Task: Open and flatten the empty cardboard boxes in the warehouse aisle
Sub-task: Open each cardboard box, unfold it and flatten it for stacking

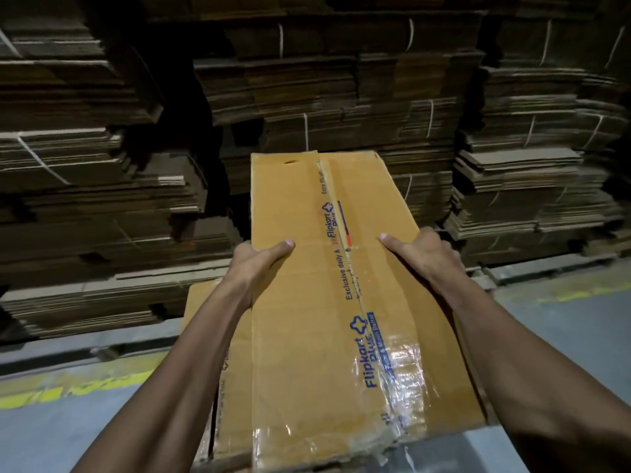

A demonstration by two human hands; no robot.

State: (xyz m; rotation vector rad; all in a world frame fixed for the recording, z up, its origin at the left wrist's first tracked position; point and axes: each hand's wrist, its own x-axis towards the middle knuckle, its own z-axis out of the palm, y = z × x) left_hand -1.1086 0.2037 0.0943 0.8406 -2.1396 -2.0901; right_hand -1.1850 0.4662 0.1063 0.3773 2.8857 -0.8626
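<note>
A long tan cardboard box with blue print and clear tape along its middle seam fills the centre of the head view, held up in front of me above the floor. My left hand grips its left edge, thumb lying on the top face and fingers hidden round the side. My right hand grips the right edge the same way, thumb on top. The seam looks partly split near the far end. A second tan cardboard piece shows below the box on the left.
Tall stacks of flattened brown cardboard, some tied with white string, form a wall ahead and to both sides. More stacks stand at the right. The grey floor carries a yellow painted line.
</note>
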